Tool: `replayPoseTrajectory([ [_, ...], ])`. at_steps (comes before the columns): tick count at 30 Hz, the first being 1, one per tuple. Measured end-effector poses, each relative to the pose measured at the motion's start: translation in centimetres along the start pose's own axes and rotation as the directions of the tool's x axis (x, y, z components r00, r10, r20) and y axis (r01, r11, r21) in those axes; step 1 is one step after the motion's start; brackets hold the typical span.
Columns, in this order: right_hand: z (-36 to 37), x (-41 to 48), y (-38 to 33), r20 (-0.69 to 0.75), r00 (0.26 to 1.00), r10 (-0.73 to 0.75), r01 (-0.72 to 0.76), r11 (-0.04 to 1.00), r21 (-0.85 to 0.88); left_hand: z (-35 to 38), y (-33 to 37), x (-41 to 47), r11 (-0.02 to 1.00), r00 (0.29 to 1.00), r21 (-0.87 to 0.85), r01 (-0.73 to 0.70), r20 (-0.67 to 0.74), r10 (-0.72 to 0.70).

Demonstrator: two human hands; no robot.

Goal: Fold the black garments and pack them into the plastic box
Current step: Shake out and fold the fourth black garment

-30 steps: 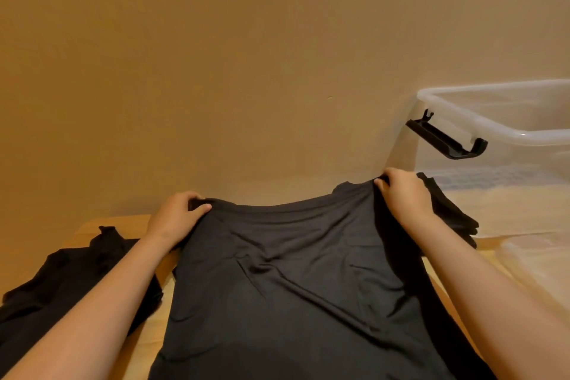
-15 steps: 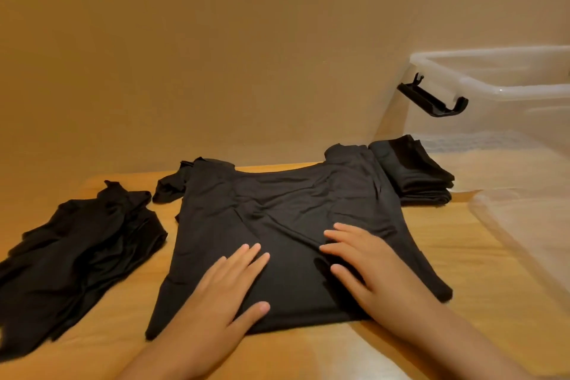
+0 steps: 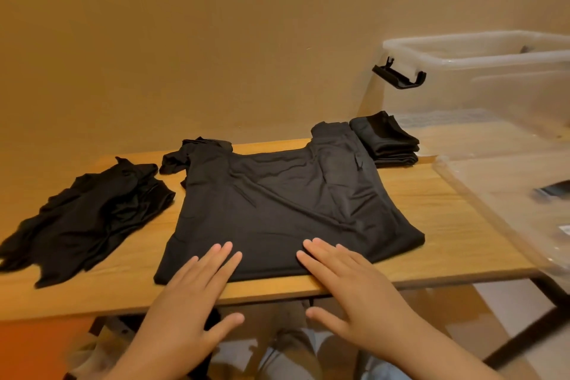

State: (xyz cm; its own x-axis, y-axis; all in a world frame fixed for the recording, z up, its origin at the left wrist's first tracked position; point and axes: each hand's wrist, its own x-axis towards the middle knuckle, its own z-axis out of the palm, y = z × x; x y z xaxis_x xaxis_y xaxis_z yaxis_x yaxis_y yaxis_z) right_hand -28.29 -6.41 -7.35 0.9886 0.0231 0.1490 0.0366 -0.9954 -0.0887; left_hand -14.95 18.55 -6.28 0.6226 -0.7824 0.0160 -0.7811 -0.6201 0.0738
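3 lots of black cloth are out on the wooden table, which sits against a plain tan wall in warm light. Far right, by the wall, stands the clear plastic box, its black latch swung out from the rim. A flat clear plastic panel lies across the table's right end in front of it. A neatly folded stack sits just beside the box's near-left corner. Over on the left, a crumpled pile lies loose, well apart from the box. Centre stage, the spread garment lies flat, neckline toward the wall, its right side doubled over and its far right corner right up against the folded stack. Now the hands: left hand and right hand both reach in palm down, side by side. Their fingers are straight and close together, fingertips pressing on the garment's near hem at the table's front edge. Thumbs stick out wide, hanging past that edge. Neither hand grips anything; both simply lie flat on the cloth. 1 black table leg shows under the right corner.
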Motion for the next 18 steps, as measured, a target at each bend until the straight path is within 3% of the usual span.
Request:
replayPoseTrajectory([
  [3, 0.7, -1.5, 0.7, -0.142, 0.987, 0.07, -0.074, 0.997, -0.024, 1.3, -0.5, -1.5, 0.998, 0.99, -0.044, -0.036, -0.139, 0.029],
  [7, 1.0, -3.3, 3.2, -0.187, 0.971, 0.149, -0.16, 0.986, -0.048, 2.7, -1.4, -2.5, 0.996, 0.96, -0.039, -0.083, -0.27, 0.07],
  [11, 1.2, -4.9, 5.6, -0.252, 0.945, 0.21, -0.219, 0.976, -0.007, 2.6, -1.7, -3.0, 0.997, 0.942, -0.079, 0.014, -0.333, -0.04],
  [15, 1.7, -5.6, 6.1, -0.401, 0.9, 0.17, -0.165, 0.985, 0.047, 2.5, -2.3, -3.8, 0.992, 0.942, -0.125, 0.011, -0.333, -0.053],
  [18, 2.3, -6.1, 6.6, -0.571, 0.819, 0.063, -0.053, 0.998, 0.033, 2.6, -2.9, -4.6, 0.991, 0.921, -0.127, -0.042, -0.39, -0.011],
])
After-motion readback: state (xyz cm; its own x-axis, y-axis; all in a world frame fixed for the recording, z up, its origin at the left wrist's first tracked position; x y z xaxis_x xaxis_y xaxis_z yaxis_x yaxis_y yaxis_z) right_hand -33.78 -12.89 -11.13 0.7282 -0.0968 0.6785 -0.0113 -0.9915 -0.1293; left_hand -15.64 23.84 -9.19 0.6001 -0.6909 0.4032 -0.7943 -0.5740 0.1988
